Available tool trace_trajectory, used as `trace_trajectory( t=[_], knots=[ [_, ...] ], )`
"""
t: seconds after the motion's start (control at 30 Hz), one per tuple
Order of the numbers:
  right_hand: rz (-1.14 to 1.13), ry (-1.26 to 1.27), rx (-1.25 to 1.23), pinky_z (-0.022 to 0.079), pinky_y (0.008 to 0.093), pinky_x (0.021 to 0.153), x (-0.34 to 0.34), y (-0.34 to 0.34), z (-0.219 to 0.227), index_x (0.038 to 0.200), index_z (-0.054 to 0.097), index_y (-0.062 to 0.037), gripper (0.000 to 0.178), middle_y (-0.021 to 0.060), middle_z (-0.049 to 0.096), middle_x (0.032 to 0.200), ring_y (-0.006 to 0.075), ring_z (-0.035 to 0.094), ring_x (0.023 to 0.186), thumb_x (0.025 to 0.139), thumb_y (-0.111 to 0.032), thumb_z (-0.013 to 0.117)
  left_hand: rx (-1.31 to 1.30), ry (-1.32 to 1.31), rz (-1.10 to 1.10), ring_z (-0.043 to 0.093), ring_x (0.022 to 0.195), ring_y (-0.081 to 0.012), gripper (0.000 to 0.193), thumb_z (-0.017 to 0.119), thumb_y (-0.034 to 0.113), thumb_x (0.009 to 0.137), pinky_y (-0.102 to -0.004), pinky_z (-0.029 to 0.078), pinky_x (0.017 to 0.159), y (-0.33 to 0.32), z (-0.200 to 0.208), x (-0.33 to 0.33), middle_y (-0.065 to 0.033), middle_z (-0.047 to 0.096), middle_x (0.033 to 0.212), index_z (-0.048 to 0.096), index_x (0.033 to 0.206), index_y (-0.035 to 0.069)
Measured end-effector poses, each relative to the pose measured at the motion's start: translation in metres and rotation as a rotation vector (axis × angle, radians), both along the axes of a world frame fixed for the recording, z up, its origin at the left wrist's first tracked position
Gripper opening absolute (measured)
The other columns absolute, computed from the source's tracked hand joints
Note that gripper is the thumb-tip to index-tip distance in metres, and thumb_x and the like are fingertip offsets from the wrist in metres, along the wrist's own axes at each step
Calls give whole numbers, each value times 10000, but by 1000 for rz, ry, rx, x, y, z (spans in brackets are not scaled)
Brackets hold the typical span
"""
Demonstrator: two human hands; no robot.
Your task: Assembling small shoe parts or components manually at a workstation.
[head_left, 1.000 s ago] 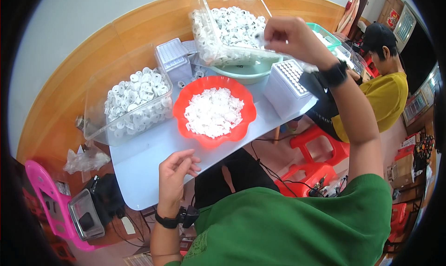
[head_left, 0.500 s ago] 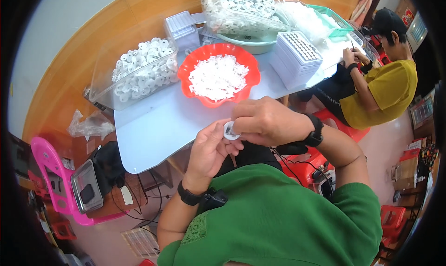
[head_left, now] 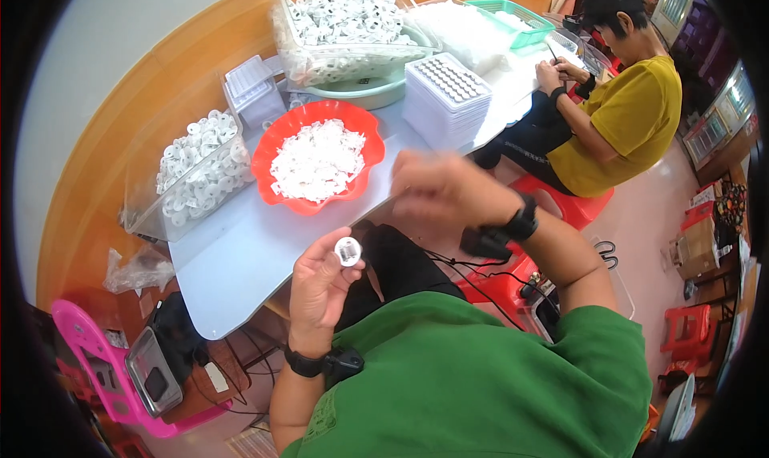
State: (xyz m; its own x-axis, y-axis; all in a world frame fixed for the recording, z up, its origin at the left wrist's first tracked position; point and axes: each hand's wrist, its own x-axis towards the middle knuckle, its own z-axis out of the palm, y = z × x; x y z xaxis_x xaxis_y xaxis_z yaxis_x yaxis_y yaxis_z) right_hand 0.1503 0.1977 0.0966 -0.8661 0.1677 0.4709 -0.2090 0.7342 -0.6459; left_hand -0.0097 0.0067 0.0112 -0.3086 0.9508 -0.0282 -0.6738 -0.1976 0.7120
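My left hand (head_left: 320,286) holds a small round white part (head_left: 348,251) between thumb and fingertips, in front of my chest below the table edge. My right hand (head_left: 440,190) is blurred, raised near the table's near edge, just right of a red scalloped bowl (head_left: 276,142) full of small white pieces; whether it holds anything cannot be told. Both wrists wear black bands.
A clear bin of white rings (head_left: 200,174) stands left of the bowl, another clear bin (head_left: 344,22) on a green basin behind it. A stack of white trays (head_left: 448,98) is at right. A person in a yellow shirt (head_left: 625,114) works at the table's far end. Red stools stand on the floor.
My right hand came back from the far bin to meet my left, then lifted away toward the table. The white part now stays in my left hand alone.
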Motion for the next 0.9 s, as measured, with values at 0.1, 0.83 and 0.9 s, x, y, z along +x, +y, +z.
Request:
trace_trajectory(
  t=[0.1, 0.83, 0.9],
  knots=[
    [-399, 40, 1, 457, 263, 657, 21, 55, 4, 834, 589, 30, 50, 58, 584, 747, 114, 557, 712, 811, -13, 602, -43, -39, 69, 611, 737, -159, 380, 634, 185, 890, -236, 506, 616, -2, -5, -3, -93, 629, 908, 548, 1177, -48],
    [-844, -159, 352, 467, 251, 591, 45, 146, -2, 830, 710, -2, 140, 99, 680, 702, 133, 614, 615, 772, -124, 674, 84, -81, 109, 579, 762, -164, 351, 586, 195, 922, -258, 478, 639, 0, -18, -10, -181, 606, 1034, 536, 1195, -20],
    [-835, -161, 324, 447, 245, 534, 45, 144, 2, 823, 708, 1, 147, 68, 640, 616, 111, 566, 536, 764, -130, 679, 87, -83, 113, 579, 762, -164, 356, 588, 196, 921, -258, 478, 642, 0, -19, -10, -181, 606, 1031, 535, 1198, -21]
  ],
)
